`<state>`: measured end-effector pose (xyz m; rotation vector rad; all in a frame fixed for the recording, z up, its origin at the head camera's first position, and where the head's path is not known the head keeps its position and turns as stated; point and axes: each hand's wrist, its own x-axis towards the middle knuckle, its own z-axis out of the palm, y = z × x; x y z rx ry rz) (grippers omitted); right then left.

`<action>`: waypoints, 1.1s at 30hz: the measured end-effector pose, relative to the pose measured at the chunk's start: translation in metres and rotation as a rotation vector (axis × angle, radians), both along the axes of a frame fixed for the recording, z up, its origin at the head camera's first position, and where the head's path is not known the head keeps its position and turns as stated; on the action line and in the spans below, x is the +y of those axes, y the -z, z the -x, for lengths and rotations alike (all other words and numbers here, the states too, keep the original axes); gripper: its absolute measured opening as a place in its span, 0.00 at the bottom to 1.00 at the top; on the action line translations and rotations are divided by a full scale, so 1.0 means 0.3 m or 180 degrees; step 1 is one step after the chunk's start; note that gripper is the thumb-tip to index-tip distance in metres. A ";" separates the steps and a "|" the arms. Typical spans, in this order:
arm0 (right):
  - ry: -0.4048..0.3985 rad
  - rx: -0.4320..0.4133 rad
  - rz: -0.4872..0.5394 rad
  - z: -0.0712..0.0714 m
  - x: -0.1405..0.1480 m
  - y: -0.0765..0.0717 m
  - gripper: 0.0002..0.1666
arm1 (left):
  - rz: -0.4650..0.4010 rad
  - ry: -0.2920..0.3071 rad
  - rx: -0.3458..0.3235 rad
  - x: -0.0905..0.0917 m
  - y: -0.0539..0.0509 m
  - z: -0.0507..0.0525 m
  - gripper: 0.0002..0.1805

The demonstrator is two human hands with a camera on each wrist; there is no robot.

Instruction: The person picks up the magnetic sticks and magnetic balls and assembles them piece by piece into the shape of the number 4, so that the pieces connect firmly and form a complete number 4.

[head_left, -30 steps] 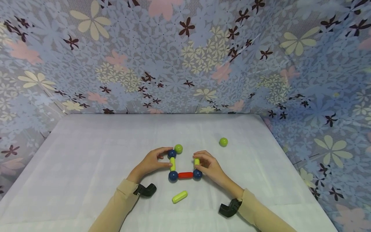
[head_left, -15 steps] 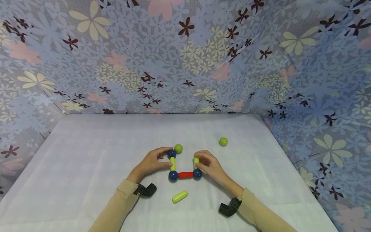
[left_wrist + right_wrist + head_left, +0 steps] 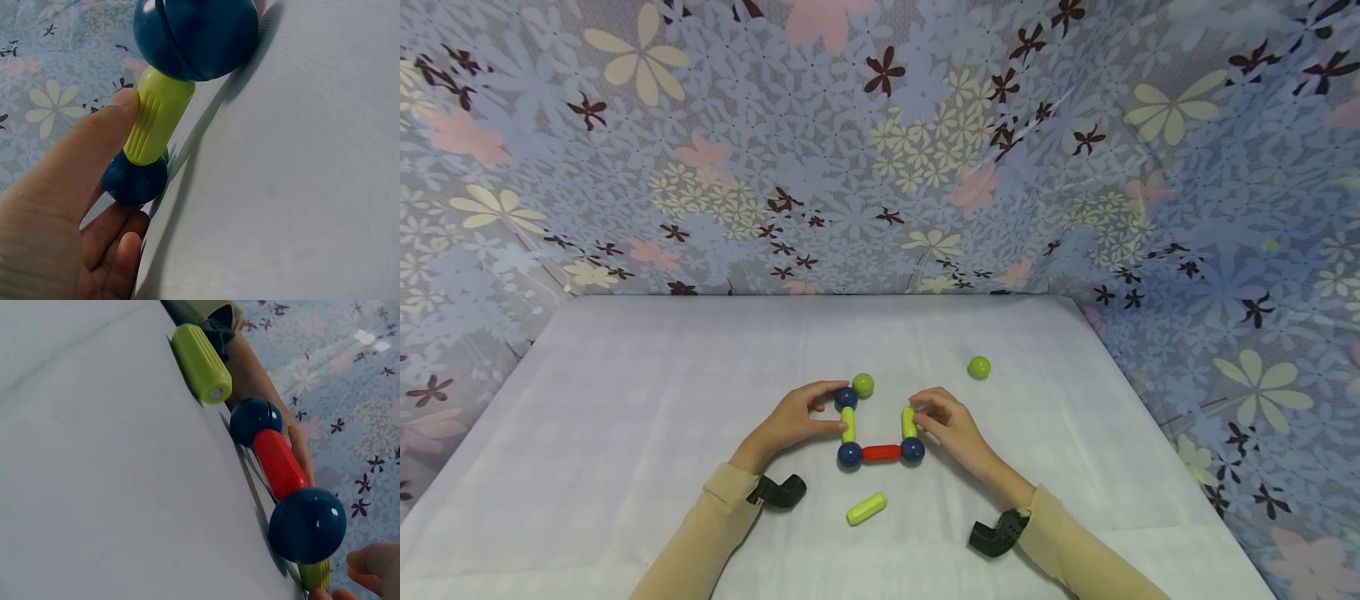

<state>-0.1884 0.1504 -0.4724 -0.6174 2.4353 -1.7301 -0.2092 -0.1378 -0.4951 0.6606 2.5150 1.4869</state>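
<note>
A U-shaped build of magnetic rods and balls lies on the table. It has a red rod between two blue balls, and a yellow-green rod rising from each. My left hand holds the left side, its thumb against the left yellow-green rod and its fingers at the far blue ball. Beside the right yellow-green rod is my right hand, thumb and fingers spread slightly apart. In the right wrist view, its thumb stands off that rod; the fingertips are partly cut off.
A green ball sits by the far left blue ball, and another green ball lies farther right. One loose yellow-green rod lies in front of the build. A flowered cloth hangs behind the white table.
My right hand has eased off the right yellow-green rod and shifted slightly right, so more of the rod shows. The left hand keeps its place on the build.
</note>
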 end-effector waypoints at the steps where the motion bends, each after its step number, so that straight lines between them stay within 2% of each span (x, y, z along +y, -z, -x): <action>1: 0.0026 0.0018 -0.0004 0.006 0.005 0.010 0.16 | 0.0001 -0.0003 -0.0005 0.000 0.000 0.000 0.36; 4: 0.0108 0.0127 -0.0057 0.010 0.013 -0.003 0.16 | 0.0013 0.0000 0.0017 0.001 0.000 0.001 0.36; 8: 0.0323 0.0228 -0.0121 -0.002 0.018 -0.071 0.16 | 0.0029 -0.0012 0.0025 0.003 -0.004 0.001 0.36; 9: 0.0369 0.0259 -0.0120 0.002 0.023 -0.076 0.15 | 0.0042 -0.0020 0.0024 0.003 -0.004 0.000 0.36; 17: 0.0704 0.0476 -0.0159 0.036 0.060 -0.087 0.13 | 0.0035 -0.0022 0.0019 0.002 -0.007 -0.004 0.36; 26: 0.1005 0.0852 -0.0096 0.086 0.110 -0.099 0.11 | 0.0075 -0.0040 0.0000 0.002 -0.004 -0.004 0.36; 33: 0.1357 0.1061 -0.0098 0.131 0.143 -0.113 0.10 | 0.0091 -0.0039 0.0019 0.004 0.000 0.002 0.36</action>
